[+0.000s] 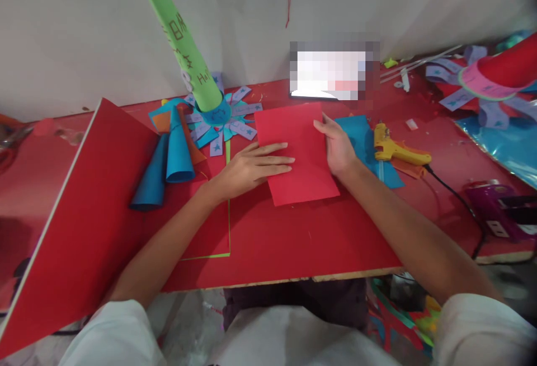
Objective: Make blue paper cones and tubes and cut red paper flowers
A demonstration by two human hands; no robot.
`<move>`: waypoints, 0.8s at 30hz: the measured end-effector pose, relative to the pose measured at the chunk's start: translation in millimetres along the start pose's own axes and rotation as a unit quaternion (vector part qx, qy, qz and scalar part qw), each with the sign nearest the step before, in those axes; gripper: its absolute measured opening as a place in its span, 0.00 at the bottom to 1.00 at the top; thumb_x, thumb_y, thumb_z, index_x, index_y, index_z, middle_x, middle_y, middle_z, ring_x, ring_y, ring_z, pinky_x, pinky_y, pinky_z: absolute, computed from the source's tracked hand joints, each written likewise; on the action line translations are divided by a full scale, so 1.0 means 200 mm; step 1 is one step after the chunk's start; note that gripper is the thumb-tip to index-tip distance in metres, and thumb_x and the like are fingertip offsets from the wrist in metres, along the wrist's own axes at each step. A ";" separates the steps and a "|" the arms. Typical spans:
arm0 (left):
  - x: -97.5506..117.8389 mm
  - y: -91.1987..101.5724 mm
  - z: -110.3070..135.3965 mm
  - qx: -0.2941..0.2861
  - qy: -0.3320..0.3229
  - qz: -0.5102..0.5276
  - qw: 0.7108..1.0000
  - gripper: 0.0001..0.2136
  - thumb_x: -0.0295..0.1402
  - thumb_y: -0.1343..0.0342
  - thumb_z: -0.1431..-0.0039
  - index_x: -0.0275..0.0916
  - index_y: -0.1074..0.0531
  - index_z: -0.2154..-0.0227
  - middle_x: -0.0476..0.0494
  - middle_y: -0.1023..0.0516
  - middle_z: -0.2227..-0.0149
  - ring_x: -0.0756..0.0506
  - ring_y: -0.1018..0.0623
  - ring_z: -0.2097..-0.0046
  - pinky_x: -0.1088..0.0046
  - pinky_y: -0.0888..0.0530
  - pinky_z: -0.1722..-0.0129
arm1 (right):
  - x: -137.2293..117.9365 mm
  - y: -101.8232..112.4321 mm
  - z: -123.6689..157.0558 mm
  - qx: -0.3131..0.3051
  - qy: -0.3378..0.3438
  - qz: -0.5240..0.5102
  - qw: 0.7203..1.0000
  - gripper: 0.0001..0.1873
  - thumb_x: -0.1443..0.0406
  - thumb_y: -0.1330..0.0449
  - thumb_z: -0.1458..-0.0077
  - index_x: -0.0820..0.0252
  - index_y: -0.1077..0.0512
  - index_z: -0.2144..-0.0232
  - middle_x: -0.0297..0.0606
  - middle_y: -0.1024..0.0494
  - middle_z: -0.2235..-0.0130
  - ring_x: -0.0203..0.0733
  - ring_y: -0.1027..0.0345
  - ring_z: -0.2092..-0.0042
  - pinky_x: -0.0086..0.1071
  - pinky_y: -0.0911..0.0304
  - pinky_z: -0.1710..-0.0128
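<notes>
Left hand [245, 173] is resting over the left part of a red sheet [308, 156], its fingers lying straight and slightly apart on the front face; whether its thumb is pressing from behind, I cannot tell. Right hand [338, 145] is clamping the sheet's right edge, the thumb lying on the front and the other fingers going behind. Between the two hands, the sheet is leaning a little to one side above a red table [310, 248].

Left of the left hand, a blue cone [179, 153] is standing with its wide end toward the person, and a second blue cone [149, 181] is leaning beside it. Farther left, a large red board [79, 209] with a pale edge is slanting upward. Beyond the left hand, a green tube [180, 36] bearing dark writing is rising from a blue ring [217, 114], and lilac strips [245, 129] marked with blue stars are spreading around its base.

Just right of the right hand, blue paper [354, 134] is lying on the table, and a yellow glue gun [405, 152] is resting partly over it. From the gun, a black cord [457, 195] is running toward a purple object [486, 203]. Beyond both hands, a pixelated bright panel [325, 75] is standing near the wall.
</notes>
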State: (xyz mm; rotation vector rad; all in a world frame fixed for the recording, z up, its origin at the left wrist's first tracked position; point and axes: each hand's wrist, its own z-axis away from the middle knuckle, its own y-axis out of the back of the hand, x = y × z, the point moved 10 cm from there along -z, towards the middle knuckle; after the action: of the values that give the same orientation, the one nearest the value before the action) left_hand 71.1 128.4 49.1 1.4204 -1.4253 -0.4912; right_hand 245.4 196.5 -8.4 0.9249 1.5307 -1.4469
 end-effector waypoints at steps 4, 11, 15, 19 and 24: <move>-0.02 -0.06 0.01 -0.022 0.022 -0.025 0.999 0.28 0.19 0.50 0.29 0.54 0.27 0.34 0.42 0.22 0.33 0.38 0.34 0.24 0.47 0.32 0.31 | 0.06 0.00 -0.01 0.007 -0.025 0.027 0.999 0.24 0.44 0.24 0.51 0.49 0.20 0.59 0.40 0.13 0.53 0.60 0.20 0.45 0.53 0.20 0.52; -0.19 -0.06 0.08 0.122 0.154 0.165 0.967 0.16 0.45 0.45 0.25 0.46 0.17 0.47 0.38 0.13 0.45 0.36 0.19 0.35 0.49 0.27 0.33 | 0.03 -0.03 0.00 0.012 0.022 0.043 0.999 0.23 0.49 0.21 0.55 0.49 0.18 0.60 0.38 0.12 0.56 0.58 0.19 0.48 0.52 0.20 0.52; -0.37 -0.02 0.19 0.258 0.288 0.234 0.892 0.26 0.60 0.42 0.33 0.40 0.17 0.55 0.36 0.12 0.53 0.37 0.13 0.50 0.54 0.18 0.45 | 0.03 -0.05 0.01 0.010 0.032 0.039 0.999 0.20 0.48 0.22 0.53 0.49 0.18 0.63 0.38 0.13 0.59 0.58 0.18 0.48 0.50 0.19 0.55; -0.41 0.04 0.21 0.313 0.279 0.200 0.886 0.25 0.60 0.39 0.36 0.42 0.18 0.55 0.34 0.18 0.41 0.35 0.23 0.33 0.50 0.29 0.29 | 0.04 -0.07 0.01 0.003 0.035 0.061 0.998 0.22 0.48 0.22 0.54 0.48 0.19 0.60 0.39 0.14 0.58 0.59 0.19 0.48 0.50 0.19 0.57; -0.46 0.00 0.22 0.301 0.306 0.230 0.873 0.24 0.58 0.35 0.38 0.40 0.18 0.55 0.32 0.18 0.42 0.35 0.21 0.35 0.51 0.26 0.31 | 0.03 -0.06 0.02 0.018 0.060 0.067 0.996 0.25 0.44 0.23 0.52 0.47 0.19 0.56 0.40 0.13 0.54 0.59 0.19 0.47 0.50 0.19 0.57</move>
State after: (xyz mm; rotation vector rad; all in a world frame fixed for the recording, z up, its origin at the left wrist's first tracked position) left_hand 14.5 196.2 -0.9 1.4425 -1.3514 0.7223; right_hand 233.2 190.8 -8.7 1.1319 1.5021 -1.3477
